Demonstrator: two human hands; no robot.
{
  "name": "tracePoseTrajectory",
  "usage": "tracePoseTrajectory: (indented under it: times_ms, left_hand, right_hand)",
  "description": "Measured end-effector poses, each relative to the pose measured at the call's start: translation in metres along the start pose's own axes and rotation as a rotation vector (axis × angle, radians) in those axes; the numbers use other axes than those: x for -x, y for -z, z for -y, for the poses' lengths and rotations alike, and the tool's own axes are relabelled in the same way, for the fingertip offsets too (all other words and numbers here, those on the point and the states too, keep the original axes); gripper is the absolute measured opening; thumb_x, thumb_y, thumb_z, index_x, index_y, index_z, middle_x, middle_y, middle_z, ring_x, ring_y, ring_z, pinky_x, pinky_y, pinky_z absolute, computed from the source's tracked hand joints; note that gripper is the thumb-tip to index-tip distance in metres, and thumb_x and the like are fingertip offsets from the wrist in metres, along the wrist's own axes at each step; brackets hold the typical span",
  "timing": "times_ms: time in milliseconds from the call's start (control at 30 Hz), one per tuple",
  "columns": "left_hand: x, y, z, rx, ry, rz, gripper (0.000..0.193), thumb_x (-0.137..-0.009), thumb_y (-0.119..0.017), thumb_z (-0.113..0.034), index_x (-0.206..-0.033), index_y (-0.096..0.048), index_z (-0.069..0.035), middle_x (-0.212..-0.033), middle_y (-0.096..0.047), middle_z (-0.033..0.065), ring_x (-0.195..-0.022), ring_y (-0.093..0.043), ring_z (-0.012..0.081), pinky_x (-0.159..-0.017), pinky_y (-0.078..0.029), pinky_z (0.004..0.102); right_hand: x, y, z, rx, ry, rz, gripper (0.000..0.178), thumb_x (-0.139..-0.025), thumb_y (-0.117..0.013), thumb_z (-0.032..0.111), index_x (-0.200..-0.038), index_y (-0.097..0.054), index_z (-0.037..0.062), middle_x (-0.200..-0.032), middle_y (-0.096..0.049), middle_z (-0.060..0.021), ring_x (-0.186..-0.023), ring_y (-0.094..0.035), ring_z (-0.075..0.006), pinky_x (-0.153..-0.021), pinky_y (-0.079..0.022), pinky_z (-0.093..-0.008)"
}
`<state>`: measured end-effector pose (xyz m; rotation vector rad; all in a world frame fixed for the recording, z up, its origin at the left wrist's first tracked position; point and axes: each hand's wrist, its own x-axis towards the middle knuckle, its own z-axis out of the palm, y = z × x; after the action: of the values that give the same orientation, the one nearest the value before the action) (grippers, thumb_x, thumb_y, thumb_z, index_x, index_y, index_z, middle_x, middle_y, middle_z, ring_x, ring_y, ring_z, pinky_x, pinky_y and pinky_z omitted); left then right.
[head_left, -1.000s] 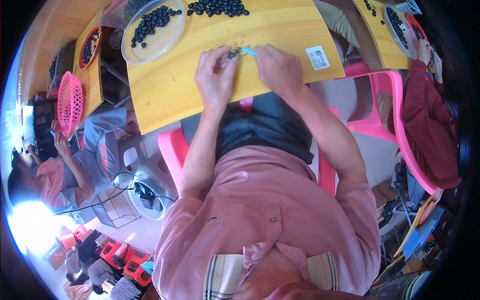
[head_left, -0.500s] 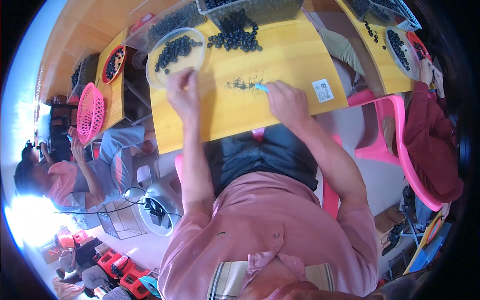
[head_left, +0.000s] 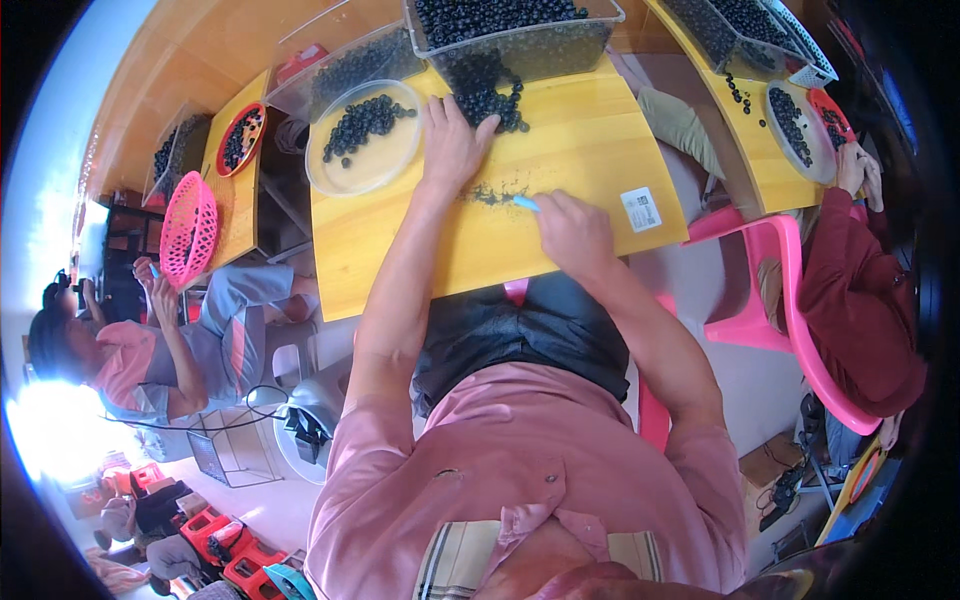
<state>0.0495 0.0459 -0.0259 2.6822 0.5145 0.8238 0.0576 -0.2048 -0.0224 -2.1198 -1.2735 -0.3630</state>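
Yellow wood forms the tabletop point(head_left: 385, 262), where dark round pieces point(head_left: 503, 108) lie in a loose heap before a filled clear bin point(head_left: 575, 58). The left hand point(head_left: 455, 145) is at the heap's near-left edge, thumb and fingers spread wide. The right hand point(head_left: 575, 235) is closed around a light-blue tool point(head_left: 525, 203), its tip near dark crumbs point(head_left: 488, 196). More pieces sit in a clear bowl point(head_left: 365, 178) to the left.
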Motion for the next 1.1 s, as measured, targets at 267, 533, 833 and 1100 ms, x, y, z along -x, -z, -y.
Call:
tracePoseTrajectory:
  times_ms: [267, 533, 833, 1100]
  left_hand:
    - [-0.019, -0.025, 0.026, -0.197, 0.031, -0.059, 0.090, -0.099, -0.062, -0.061, -0.142, -0.047, 0.016, -0.140, -0.049, 0.0437, -0.126, -0.047, 0.0567, -0.114, -0.036, 0.0568]
    - [0.008, -0.020, 0.013, -0.121, -0.051, 0.011, 0.083, -0.099, -0.063, -0.056, -0.141, -0.050, 0.014, -0.143, -0.049, 0.0379, -0.127, -0.049, 0.0520, -0.114, -0.039, 0.0518]
    - [0.037, 0.027, -0.017, 0.411, 0.119, 0.092, 0.059, -0.106, -0.059, -0.037, -0.144, -0.052, 0.007, -0.143, -0.054, 0.0326, -0.131, -0.055, 0.0458, -0.114, -0.042, 0.0482]
    - [0.059, 0.060, -0.010, 0.358, 0.249, 0.028, 0.026, -0.095, -0.072, -0.012, -0.118, -0.074, 0.000, -0.102, -0.072, 0.0190, -0.087, -0.072, 0.0277, -0.081, -0.056, 0.0398]
  right_hand:
    - [-0.002, 0.003, 0.000, -0.035, 0.029, -0.036, 0.007, -0.091, -0.066, 0.010, -0.096, -0.070, 0.0055, -0.081, -0.066, -0.0106, -0.075, -0.072, -0.0302, -0.064, -0.058, -0.0437]
    - [0.000, 0.005, -0.001, -0.005, 0.018, 0.004, 0.006, -0.091, -0.066, 0.010, -0.093, -0.069, 0.0057, -0.080, -0.065, -0.0105, -0.074, -0.072, -0.0302, -0.063, -0.058, -0.0441]
    - [-0.001, 0.003, -0.001, -0.015, 0.021, 0.010, 0.005, -0.091, -0.064, 0.010, -0.091, -0.068, 0.0059, -0.079, -0.065, -0.0107, -0.073, -0.072, -0.0305, -0.062, -0.057, -0.0452]
    - [-0.001, 0.005, -0.001, -0.009, 0.016, -0.002, 0.005, -0.091, -0.066, 0.011, -0.092, -0.069, 0.0067, -0.080, -0.066, -0.0100, -0.074, -0.072, -0.0299, -0.063, -0.058, -0.0442]
